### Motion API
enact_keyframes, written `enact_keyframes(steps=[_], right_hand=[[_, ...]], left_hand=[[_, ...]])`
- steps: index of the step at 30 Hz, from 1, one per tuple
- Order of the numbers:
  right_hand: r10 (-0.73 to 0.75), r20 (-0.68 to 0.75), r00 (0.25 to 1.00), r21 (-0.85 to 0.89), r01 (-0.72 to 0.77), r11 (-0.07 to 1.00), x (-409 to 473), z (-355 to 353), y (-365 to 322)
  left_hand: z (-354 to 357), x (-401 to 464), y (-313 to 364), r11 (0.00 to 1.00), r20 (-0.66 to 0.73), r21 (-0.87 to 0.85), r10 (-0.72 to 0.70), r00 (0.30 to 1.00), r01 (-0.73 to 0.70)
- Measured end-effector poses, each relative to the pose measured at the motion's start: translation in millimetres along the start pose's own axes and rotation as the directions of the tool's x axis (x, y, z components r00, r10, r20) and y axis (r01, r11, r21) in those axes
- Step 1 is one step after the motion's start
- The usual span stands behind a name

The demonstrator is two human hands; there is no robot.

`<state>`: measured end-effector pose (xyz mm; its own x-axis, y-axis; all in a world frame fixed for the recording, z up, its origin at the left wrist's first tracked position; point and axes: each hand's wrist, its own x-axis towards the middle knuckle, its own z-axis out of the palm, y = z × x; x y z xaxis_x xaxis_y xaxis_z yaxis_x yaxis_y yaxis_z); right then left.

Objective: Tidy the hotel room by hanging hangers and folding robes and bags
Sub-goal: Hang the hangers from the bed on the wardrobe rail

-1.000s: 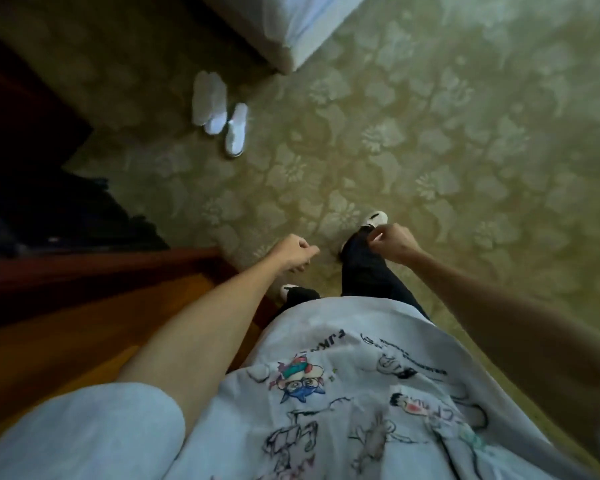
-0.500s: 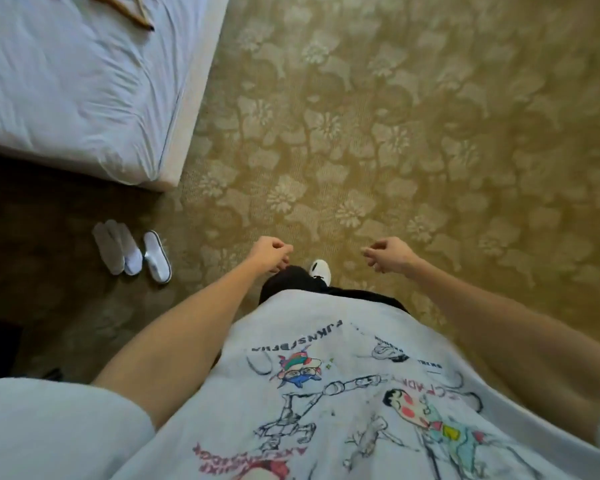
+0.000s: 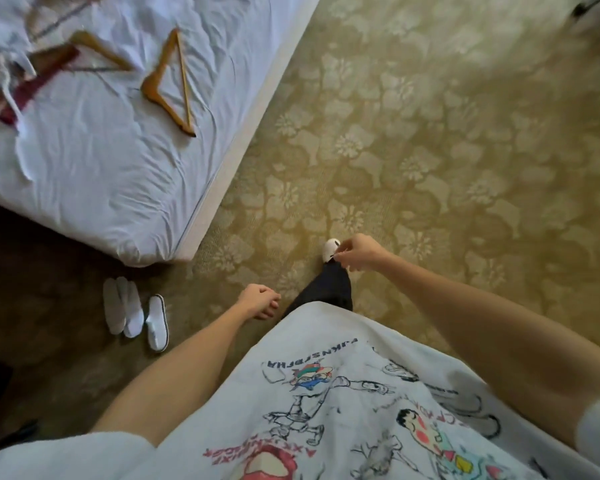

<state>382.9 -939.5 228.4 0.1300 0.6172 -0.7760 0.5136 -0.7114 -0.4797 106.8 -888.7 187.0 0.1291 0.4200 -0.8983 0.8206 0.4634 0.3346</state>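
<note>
Several wooden hangers lie on the white bed (image 3: 125, 188) at the upper left. The nearest hanger (image 3: 169, 85) is a light-wood triangle; another hanger (image 3: 97, 50) lies behind it, beside a dark red one (image 3: 32, 84). White fabric (image 3: 0, 36) is bunched at the bed's far left corner. My left hand (image 3: 258, 301) hangs over the carpet with fingers curled and nothing in it. My right hand (image 3: 355, 252) is also loosely closed and empty, above my forward foot. Both hands are well short of the bed.
White hotel slippers (image 3: 134, 313) lie on the floor by the bed's near corner. Gold floral carpet (image 3: 430, 150) spreads to the right. My leg in dark trousers and a white shoe (image 3: 329, 249) steps forward. A dark object (image 3: 582, 8) sits at the top right.
The view has swung from dark wooden furniture toward the bed, and I have walked closer. The hangers on the sheet have come into view. Both hands stayed closed and empty.
</note>
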Motion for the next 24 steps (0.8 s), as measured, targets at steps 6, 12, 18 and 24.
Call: enact_keyframes(steps=[6, 12, 18, 24], right_hand=[[0.094, -0.02, 0.995, -0.076, -0.096, 0.993, 62, -144, -1], [0.167, -0.08, 0.983, -0.048, -0.171, 0.984, 121, -264, 6], [0.253, -0.069, 0.965, -0.062, -0.257, 0.964, 212, -370, -2], [0.096, -0.028, 0.995, -0.142, -0.099, 0.985, 321, -464, -113]], left_hand=[[-34, 50, 164, 0.995, 0.006, -0.074, 0.062, 0.998, -0.061], [-53, 99, 332, 0.984, 0.055, -0.079, 0.165, 0.985, -0.161], [-86, 165, 468, 0.973, 0.053, -0.051, 0.228, 0.972, -0.226], [-158, 218, 527, 0.987, -0.104, -0.146, 0.046, 0.994, -0.061]])
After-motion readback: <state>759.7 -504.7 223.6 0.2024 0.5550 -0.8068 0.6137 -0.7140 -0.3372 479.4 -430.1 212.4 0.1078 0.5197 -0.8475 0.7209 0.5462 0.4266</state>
